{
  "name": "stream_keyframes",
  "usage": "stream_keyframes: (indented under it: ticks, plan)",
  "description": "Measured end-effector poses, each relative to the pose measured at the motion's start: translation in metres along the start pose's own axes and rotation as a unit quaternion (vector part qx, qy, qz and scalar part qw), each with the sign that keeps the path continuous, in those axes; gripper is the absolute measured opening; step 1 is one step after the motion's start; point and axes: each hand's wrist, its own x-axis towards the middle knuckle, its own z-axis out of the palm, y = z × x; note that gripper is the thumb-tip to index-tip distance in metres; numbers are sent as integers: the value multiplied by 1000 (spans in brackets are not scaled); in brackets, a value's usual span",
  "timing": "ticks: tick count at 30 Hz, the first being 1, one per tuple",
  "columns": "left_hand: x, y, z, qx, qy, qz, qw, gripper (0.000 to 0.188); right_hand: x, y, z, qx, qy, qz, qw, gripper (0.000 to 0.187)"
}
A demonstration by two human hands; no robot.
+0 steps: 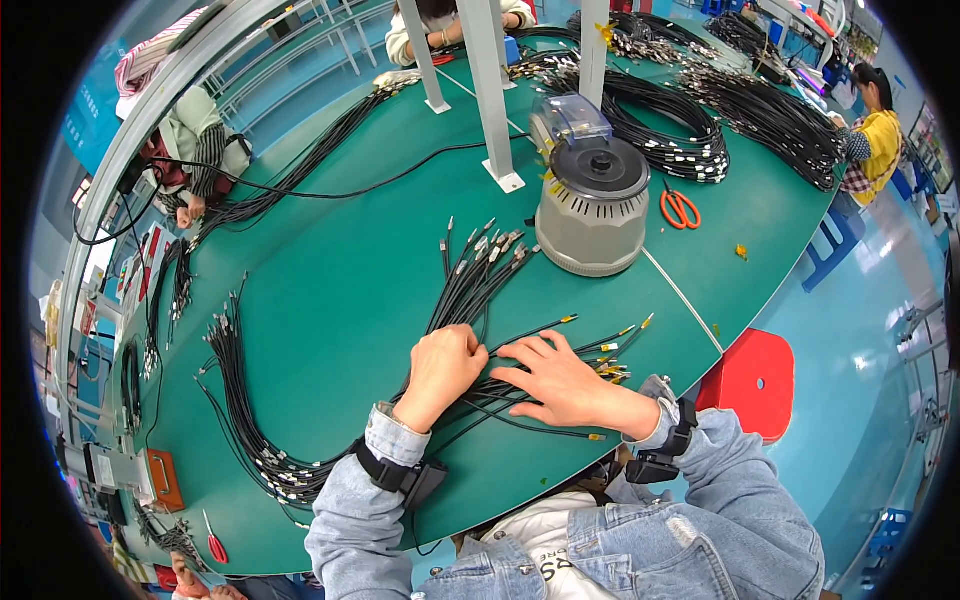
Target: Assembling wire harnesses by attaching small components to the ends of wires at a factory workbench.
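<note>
My left hand (443, 372) is curled closed over black cables near the front of the green table. A bundle of black cables with silvery, white-labelled ends (462, 292) runs away from it toward the far side. Beside it my right hand (562, 382) lies palm down with its fingers spread, over other black cables. Yellow-tipped cable ends (612, 370) fan out beyond and beneath the right hand. A curved bundle of black cables (240, 415) lies to the left and passes under my left forearm. What sits beneath both palms is hidden.
A round grey tape dispenser (592, 215) stands beyond my hands, with orange-handled scissors (680, 208) to its right. Metal posts (487, 100) rise from the green table (340, 270). Coiled cables (690, 150) lie at the far right. A red stool (752, 385) stands nearby; other people sit around.
</note>
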Motion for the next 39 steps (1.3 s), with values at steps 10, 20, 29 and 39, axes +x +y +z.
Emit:
stream_keyframes:
  ticks: [10, 20, 29, 39]
  plan:
    - [37, -20, -21, -557, -44, -208, 803, 23, 1, 0, -2, 1, 15, 5, 1000, 48]
    - [44, -45, -67, -732, -5, -158, 663, 35, 3, 1, 1, -13, 9, -1, 1000, 44]
    - [28, 19, -102, -737, 189, 41, 648, 26, 2, 3, -2, 7, 5, 10, 1000, 43]
    - [0, 19, -71, -777, 195, 94, 591, 17, 42, 40, -55, 598, 393, 230, 660, 35]
